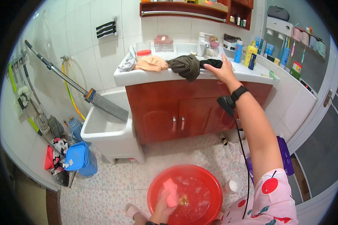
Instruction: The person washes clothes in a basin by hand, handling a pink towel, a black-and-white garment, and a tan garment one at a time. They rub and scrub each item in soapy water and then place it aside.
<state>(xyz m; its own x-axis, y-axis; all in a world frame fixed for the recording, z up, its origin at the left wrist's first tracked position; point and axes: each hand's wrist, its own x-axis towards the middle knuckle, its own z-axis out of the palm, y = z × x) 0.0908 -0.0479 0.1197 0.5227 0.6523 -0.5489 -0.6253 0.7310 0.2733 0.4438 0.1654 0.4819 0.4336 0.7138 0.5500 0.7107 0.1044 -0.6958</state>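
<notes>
My left hand grips a wet pink cloth over a red plastic basin of soapy water on the floor. Something yellowish lies in the water. My right hand is raised at the washbasin counter, fingers spread, beside a black cloth; whether it touches the cloth cannot be told. Left of that, a dark olive cloth hangs over the counter's front edge, with a peach cloth and a grey-white cloth further left.
A white cup stands right of the basin. A flat mop leans in the white ceramic mop sink. A blue lidded bucket is on the left. Bottles, including a yellow pump bottle, stand on the counter. A black cable hangs from my right wrist.
</notes>
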